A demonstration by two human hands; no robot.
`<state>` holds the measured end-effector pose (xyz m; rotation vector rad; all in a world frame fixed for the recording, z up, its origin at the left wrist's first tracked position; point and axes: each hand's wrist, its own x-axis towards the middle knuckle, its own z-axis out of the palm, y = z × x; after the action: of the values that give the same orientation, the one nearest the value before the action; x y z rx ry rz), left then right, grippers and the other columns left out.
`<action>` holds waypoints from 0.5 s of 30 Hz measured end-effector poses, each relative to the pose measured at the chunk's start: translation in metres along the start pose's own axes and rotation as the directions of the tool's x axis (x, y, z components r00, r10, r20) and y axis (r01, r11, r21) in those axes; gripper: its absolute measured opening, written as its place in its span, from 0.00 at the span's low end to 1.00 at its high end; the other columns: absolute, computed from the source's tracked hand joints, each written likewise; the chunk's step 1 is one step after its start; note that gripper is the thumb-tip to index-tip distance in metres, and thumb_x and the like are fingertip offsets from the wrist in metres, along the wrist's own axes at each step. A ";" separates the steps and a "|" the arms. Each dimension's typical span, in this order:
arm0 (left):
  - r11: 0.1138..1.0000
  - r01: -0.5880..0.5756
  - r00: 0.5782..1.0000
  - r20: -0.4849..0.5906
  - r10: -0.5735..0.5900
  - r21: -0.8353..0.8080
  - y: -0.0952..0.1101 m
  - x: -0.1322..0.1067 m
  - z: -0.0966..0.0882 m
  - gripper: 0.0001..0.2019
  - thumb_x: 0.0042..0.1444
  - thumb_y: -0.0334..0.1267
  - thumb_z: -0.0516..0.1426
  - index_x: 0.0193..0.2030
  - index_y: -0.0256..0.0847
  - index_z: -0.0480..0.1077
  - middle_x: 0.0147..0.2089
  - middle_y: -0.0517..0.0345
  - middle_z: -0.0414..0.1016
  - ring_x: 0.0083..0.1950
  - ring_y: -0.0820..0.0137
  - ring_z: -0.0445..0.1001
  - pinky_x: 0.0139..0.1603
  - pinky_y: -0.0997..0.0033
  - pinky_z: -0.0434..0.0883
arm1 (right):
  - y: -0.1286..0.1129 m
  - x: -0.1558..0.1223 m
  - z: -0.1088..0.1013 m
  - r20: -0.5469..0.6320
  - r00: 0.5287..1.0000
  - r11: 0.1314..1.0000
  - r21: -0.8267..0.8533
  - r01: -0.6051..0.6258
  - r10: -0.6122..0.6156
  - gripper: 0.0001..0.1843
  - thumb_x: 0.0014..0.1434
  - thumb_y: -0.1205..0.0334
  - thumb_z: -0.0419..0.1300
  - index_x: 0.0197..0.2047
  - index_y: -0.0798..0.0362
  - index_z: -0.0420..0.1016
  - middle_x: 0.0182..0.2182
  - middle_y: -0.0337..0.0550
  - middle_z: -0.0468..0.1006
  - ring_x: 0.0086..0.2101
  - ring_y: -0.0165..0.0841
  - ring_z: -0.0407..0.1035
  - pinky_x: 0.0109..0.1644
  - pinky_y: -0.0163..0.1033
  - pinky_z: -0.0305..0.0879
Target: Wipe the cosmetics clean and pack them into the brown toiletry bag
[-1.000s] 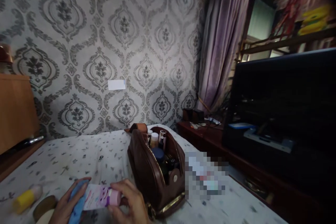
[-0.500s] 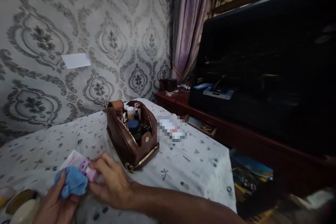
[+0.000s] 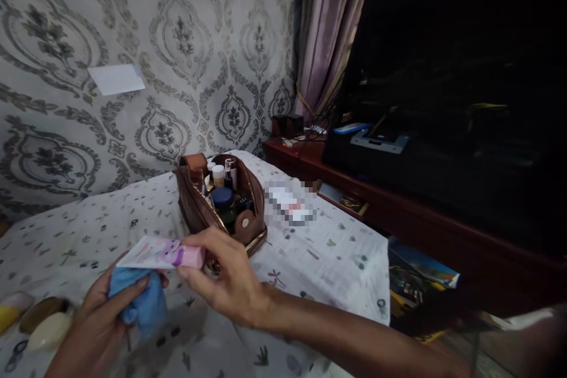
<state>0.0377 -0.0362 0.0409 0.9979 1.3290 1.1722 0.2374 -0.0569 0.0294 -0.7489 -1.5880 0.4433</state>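
My right hand point(image 3: 230, 283) pinches the pink cap end of a white and pink tube point(image 3: 162, 254), holding it level above the bed. Just below the tube, my left hand point(image 3: 100, 322) is closed round a crumpled blue cloth point(image 3: 142, 301), which touches the tube's underside. Behind both hands an open brown toiletry bag point(image 3: 199, 209) stands upright on the patterned bedsheet point(image 3: 323, 260), packed with small bottles and a blue-lidded jar point(image 3: 222, 196).
A yellow bottle point(image 3: 9, 313) and rounded soap-like items point(image 3: 46, 331) lie at the far left. A blurred packet point(image 3: 290, 209) rests right of the bag. A dark television point(image 3: 465, 82) sits on a wooden stand point(image 3: 398, 218) at right, beside a purple curtain point(image 3: 332, 29).
The view has swung down and right. My right hand lifted the tube and levelled it; my left hand shifted the blue cloth from over the tube to beneath it.
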 end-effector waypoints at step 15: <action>-0.458 -0.648 0.379 0.779 0.500 0.609 0.030 -0.024 0.110 0.29 0.49 0.20 0.50 0.59 0.33 0.71 0.54 0.43 0.78 0.38 0.64 0.81 0.26 0.73 0.76 | -0.021 0.042 -0.119 -0.287 0.956 0.967 -0.222 -0.123 0.056 0.14 0.62 0.57 0.65 0.49 0.51 0.75 0.35 0.39 0.79 0.29 0.29 0.73 0.33 0.35 0.74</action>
<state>0.1474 -0.0431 0.0786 3.3346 1.2862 0.6002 0.3477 -0.0591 0.0933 -1.0238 -1.3568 0.2014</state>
